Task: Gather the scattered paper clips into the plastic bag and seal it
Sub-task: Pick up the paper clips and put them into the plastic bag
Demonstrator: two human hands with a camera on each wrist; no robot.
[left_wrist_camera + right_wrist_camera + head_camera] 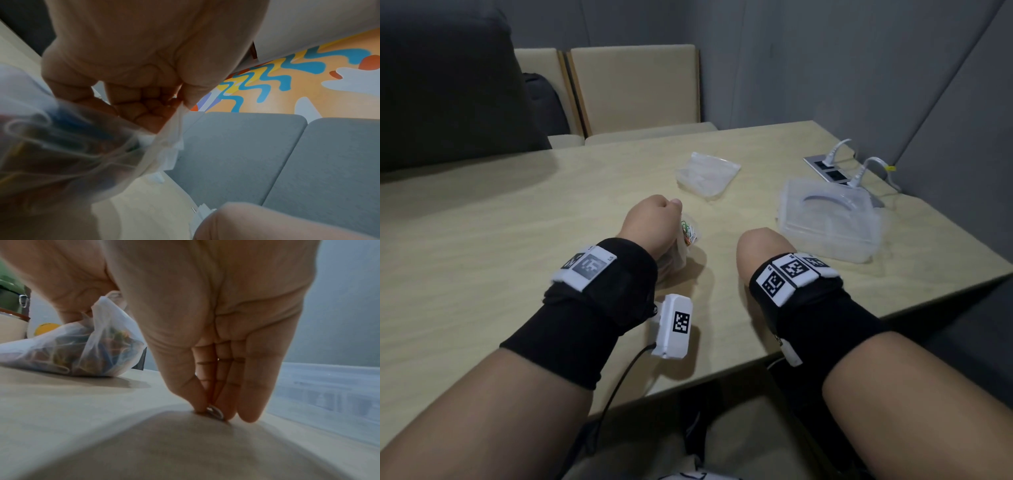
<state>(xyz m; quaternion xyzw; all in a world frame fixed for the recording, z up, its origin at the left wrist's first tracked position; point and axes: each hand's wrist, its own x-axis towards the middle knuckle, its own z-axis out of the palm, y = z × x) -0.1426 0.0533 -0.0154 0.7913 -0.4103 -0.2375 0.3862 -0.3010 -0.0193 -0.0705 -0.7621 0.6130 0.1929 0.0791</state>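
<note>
You are mid-gather: your right hand [216,321] pinches a silvery paper clip [214,413] against the worktop [517,240], fingers [255,386] close together. Your left hand [650,226] grips the mouth of the plastic bag [68,350], already holding coloured clips, just beside. Next, lift the clip cleanly and drop it in. Beige chairs [633,85] and grey walls stand beyond.

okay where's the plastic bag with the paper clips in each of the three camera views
Head: plastic bag at centre, mostly hidden behind the left hand.
Left wrist: fills the lower left, blurred.
Right wrist: left side, resting on the table.
Shared landmark: the left hand gripping the bag's top.
</note>
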